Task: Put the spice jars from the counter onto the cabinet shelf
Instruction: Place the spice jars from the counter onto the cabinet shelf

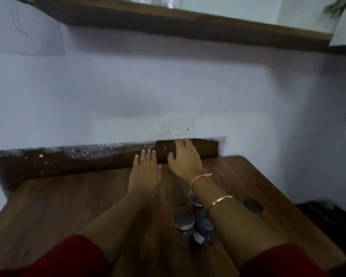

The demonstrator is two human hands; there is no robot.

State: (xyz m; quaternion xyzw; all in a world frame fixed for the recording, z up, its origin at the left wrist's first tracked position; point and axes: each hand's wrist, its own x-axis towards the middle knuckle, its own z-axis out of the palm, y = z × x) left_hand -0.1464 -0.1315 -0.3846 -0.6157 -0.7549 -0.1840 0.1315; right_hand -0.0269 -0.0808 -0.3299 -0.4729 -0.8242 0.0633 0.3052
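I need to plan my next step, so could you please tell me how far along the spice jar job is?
Done: unclear; the glass on the shelf is too blurred to identify. In hand: nothing; the left hand and right hand reach toward the wall, empty. Left: at least three lidded jars stand on the counter: the near jar, the right jar and the jar under the right wrist.
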